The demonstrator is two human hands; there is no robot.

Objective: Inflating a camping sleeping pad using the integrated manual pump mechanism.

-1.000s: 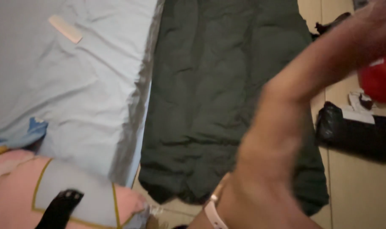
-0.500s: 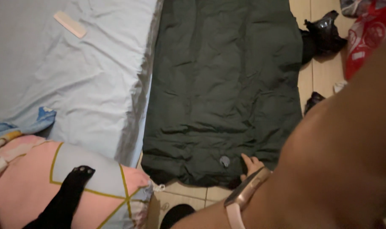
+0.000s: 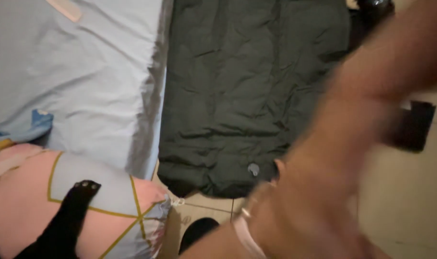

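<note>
A dark green quilt (image 3: pixel 237 86) lies flat on the floor beside a bed with a light blue sheet (image 3: pixel 84 81). My left hand (image 3: pixel 284 176), with a pale pink watch (image 3: pixel 247 230) on its wrist, reaches in from the bottom. Its fingertips are at the quilt's near edge, close to a small round grey button (image 3: pixel 253 168). Motion blur hides whether the fingers grip the cloth. My right arm (image 3: pixel 372 81) sweeps across the right side as a blur, and its hand lies outside the picture.
A pink pillow (image 3: pixel 21 201) with a grey panel and a black strap (image 3: pixel 65 225) lies at the lower left. A black bag (image 3: pixel 415 124) sits on the tiled floor (image 3: pixel 410 206) at the right. A beige strip (image 3: pixel 65 7) rests on the sheet. A dark object (image 3: pixel 199 232) lies below the quilt.
The left hand has come down onto the quilt's near edge and stays there. The right arm has swung across the view and is now blurred. The camera has shifted slightly.
</note>
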